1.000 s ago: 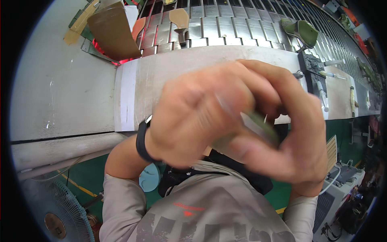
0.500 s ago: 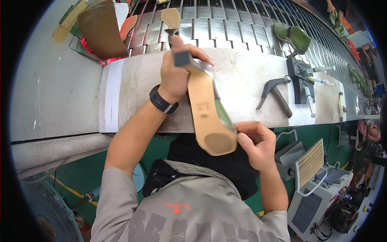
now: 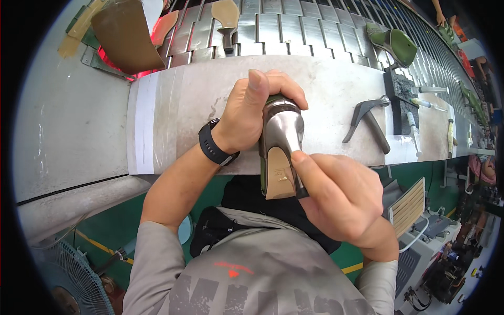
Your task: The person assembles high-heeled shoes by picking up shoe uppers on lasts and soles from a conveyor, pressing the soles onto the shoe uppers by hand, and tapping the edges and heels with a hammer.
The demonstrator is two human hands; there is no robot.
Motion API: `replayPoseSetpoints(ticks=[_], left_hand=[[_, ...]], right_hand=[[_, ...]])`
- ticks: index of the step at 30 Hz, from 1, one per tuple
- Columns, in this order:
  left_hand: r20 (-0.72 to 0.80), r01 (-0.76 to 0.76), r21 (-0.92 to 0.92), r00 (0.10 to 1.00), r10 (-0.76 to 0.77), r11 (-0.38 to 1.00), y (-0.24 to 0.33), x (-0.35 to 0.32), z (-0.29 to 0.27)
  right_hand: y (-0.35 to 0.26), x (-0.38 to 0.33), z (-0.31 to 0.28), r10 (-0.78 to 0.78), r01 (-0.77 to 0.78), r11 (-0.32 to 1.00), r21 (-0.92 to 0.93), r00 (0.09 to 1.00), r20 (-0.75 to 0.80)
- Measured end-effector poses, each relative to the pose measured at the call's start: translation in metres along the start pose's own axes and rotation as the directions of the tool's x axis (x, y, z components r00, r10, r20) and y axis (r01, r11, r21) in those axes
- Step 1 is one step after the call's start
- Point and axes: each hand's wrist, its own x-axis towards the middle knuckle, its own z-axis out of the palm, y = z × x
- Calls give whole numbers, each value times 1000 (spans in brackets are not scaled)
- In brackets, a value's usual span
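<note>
A high-heeled shoe [image 3: 283, 123] with a silver metallic heel, a tan sole and a bit of green upper is held over the work table's near edge. Its heel points toward me and the sole shows below. My left hand [image 3: 249, 113] wraps the far end of the shoe, fingers curled over it and thumb raised. With bent fingers my right hand [image 3: 341, 191] grips the heel near its dark tip. To the right on the table lies a hammer [image 3: 371, 118]. The shoe's toe part is hidden.
Past the work table [image 3: 184, 115] runs a slatted metal conveyor [image 3: 294, 34] carrying a tan-soled shoe [image 3: 226, 18] and a green shoe [image 3: 396, 44]. Several syringes [image 3: 415, 134] lie around a dark block [image 3: 401, 100]. A fan [image 3: 73, 278] stands lower left, a machine [image 3: 420, 231] lower right.
The shoe has turned so its heel now faces me instead of its full sole. My right hand has moved from the toe end to the heel; my left has shifted right.
</note>
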Motion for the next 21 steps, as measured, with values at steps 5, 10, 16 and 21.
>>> replayPoseSetpoints(ticks=[5, 10, 16, 21], left_hand=[[-18, -90, 5, 996, 90, 996, -5, -1, 0], [-38, -156, 4, 987, 156, 988, -8, -1, 0], [-34, -158, 12, 987, 158, 987, -6, -1, 0], [22, -103, 80, 995, 102, 991, -5, -2, -3]], right_hand=[[0, -9, 16, -32, 30, 999, -25, 996, -79], [1, -9, 20, -33, 30, 999, -45, 996, -81], [5, -6, 28, -99, 77, 988, -131, 981, -169], [8, -4, 28, -106, 86, 986, -144, 984, -141]])
